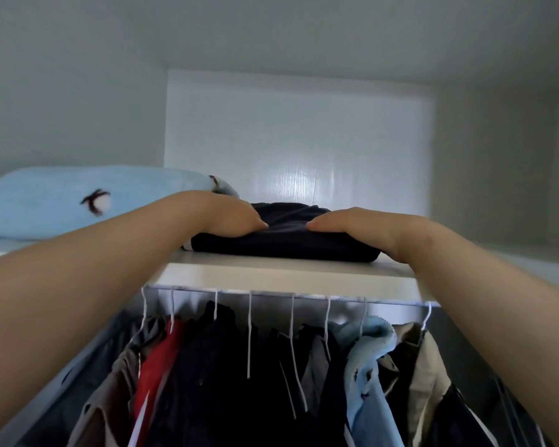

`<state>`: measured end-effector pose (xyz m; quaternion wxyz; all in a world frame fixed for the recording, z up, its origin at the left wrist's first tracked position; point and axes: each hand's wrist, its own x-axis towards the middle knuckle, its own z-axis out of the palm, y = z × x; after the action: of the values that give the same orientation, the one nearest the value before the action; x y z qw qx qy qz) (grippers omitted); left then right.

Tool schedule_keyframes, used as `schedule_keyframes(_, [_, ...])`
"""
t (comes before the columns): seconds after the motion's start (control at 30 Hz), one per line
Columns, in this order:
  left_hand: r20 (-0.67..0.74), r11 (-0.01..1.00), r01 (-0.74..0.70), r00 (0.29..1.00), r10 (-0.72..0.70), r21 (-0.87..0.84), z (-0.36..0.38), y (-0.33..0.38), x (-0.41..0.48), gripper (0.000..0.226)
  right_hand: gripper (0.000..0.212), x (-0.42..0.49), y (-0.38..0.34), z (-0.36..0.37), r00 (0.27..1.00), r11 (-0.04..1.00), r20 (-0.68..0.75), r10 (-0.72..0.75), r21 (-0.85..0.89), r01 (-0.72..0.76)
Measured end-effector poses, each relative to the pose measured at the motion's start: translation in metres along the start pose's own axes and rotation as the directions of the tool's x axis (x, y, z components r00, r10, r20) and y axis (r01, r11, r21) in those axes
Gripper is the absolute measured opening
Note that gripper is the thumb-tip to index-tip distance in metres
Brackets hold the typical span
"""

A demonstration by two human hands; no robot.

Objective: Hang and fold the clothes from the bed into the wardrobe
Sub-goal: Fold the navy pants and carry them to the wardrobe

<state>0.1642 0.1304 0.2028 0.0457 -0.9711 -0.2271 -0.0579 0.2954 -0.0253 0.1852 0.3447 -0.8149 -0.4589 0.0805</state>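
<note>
A folded dark navy garment [284, 243] lies on the wardrobe's upper shelf [291, 274], near its front edge. My left hand [229, 217] rests flat on the garment's left part, fingers straight and pointing right. My right hand [346, 224] lies flat on its right part, fingers pointing left. The two sets of fingertips are a short gap apart over the middle of the cloth. Below the shelf, several garments [271, 375] hang on white hangers from a rail [291, 295].
A light blue folded blanket or soft item [78, 201] with a small dark print lies on the shelf to the left, touching the area behind my left wrist. The shelf's white back panel [300, 150] and grey side walls enclose the space.
</note>
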Motion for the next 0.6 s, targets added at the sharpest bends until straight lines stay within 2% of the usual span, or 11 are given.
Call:
schedule_keyframes(0.07, [-0.021,1.000,-0.003,1.000,0.003,0.019,0.001,0.002,-0.003,0.044,0.033,0.000,0.000,0.001,1.000,1.000,0.023,-0.010,0.006,0.010])
schedule_keyframes(0.17, [-0.038,0.997,0.026,0.999,-0.029,-0.069,0.002,0.003,-0.003,0.043,0.032,0.001,-0.002,0.002,1.000,1.000,0.021,-0.009,-0.023,0.009])
schedule_keyframes(0.27, [-0.047,0.997,0.019,0.999,-0.023,-0.072,0.003,0.002,-0.005,0.043,0.027,0.000,-0.006,0.005,0.999,0.997,0.003,-0.036,-0.071,0.036])
schedule_keyframes(0.43, [-0.074,0.997,0.073,0.994,-0.074,-0.010,0.008,0.008,-0.012,0.044,0.056,-0.008,-0.012,0.011,0.997,0.929,-0.038,-0.070,-0.366,0.052])
schedule_keyframes(0.53, [-0.089,0.992,0.126,0.988,-0.123,0.030,0.013,0.004,-0.004,0.045,0.061,-0.015,-0.012,0.012,0.998,0.912,-0.031,-0.046,-0.409,0.029])
schedule_keyframes(0.6, [-0.125,0.976,0.217,0.969,-0.213,0.015,0.015,0.000,0.002,0.046,0.063,-0.021,-0.012,0.012,0.999,0.910,-0.039,-0.038,-0.415,0.019])
